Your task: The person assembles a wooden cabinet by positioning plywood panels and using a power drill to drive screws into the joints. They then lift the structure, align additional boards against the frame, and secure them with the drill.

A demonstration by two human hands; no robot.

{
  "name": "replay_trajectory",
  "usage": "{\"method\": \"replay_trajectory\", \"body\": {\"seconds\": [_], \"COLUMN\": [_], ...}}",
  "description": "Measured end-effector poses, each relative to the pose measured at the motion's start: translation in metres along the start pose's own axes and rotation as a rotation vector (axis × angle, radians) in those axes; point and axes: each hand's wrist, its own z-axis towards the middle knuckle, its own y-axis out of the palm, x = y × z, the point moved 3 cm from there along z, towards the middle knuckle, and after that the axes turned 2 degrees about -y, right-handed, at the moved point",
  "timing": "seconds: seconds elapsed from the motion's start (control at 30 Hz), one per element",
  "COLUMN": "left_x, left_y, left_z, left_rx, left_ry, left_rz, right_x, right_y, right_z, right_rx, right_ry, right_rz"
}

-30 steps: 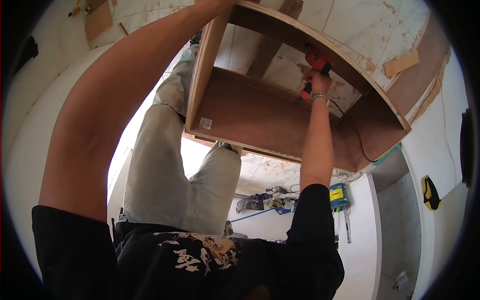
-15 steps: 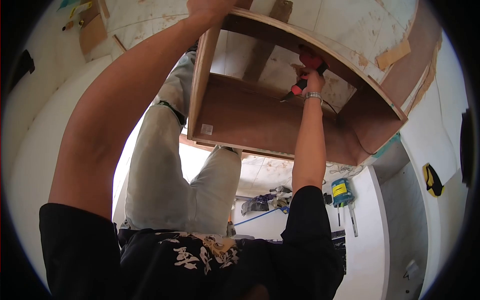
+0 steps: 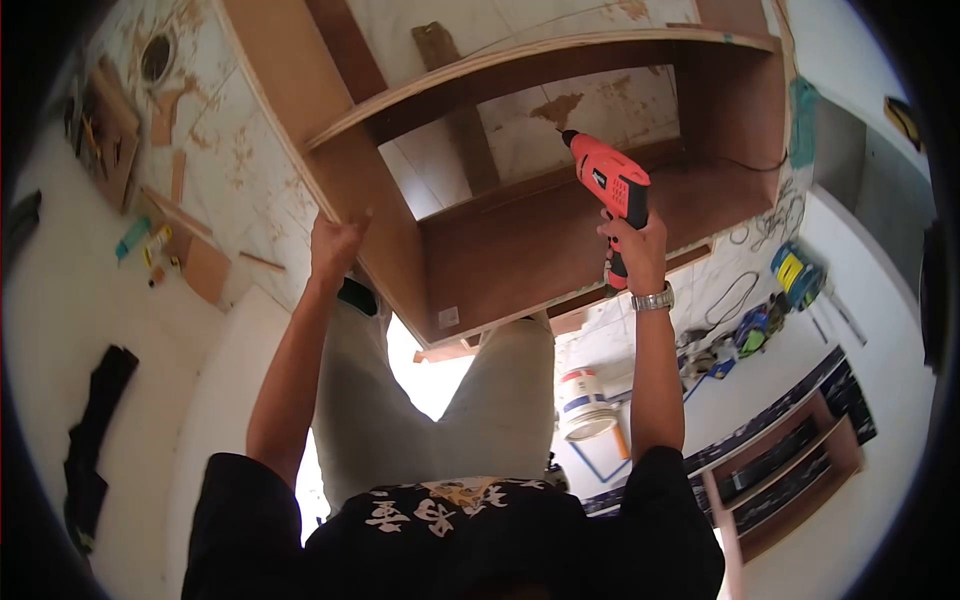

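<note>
My right hand (image 3: 637, 243), with a metal watch at the wrist, is wrapped round the handle of a red and black power drill (image 3: 608, 176). The drill's bit points up and to the left, over the opening of a brown wooden cabinet frame (image 3: 540, 265). On the left, my left hand (image 3: 338, 245) grips the edge of the cabinet's side panel (image 3: 375, 225), fingers on its inner face. A curved shelf board (image 3: 560, 50) runs across the frame, above the drill in the view. A thin cord lies along the frame's right inner side.
Scraps of wood and cardboard (image 3: 200, 268) lie on the tiled floor at left, near a round hole (image 3: 156, 58). To the lower right are a white bucket (image 3: 587, 405), a blue-green container (image 3: 798, 275), tangled wire and a smaller shelf unit (image 3: 790, 470).
The drill has come up out of the frame and turned to point upward. My left hand has moved down along the side panel. The view has shifted, showing more floor at left.
</note>
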Motion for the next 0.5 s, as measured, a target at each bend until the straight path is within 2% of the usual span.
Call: {"method": "replay_trajectory", "body": {"seconds": [0.03, 0.13, 0.27, 0.43, 0.5], "left_x": [-0.003, -0.001, -0.001, 0.027, -0.001], "left_y": [-0.001, -0.003, -0.007, -0.017, -0.031], "left_z": [0.002, 0.001, -0.007, -0.073, -0.086], "left_rx": [-0.054, -0.059, -0.044, -0.017, -0.007], "left_ry": [-0.069, 0.061, 0.027, -0.095, -0.069], "left_rz": [-0.027, -0.079, -0.062, -0.035, -0.028], "right_x": [0.002, 0.009, 0.015, 0.007, 0.008], "right_y": [-0.002, 0.002, 0.005, 0.003, 0.004], "right_z": [-0.005, -0.014, -0.028, -0.052, -0.059], "right_rx": [0.006, 0.043, 0.102, 0.073, 0.056], "right_ry": [-0.008, -0.013, -0.142, -0.190, -0.214], "right_rz": [-0.030, -0.050, -0.165, -0.129, -0.112]}}
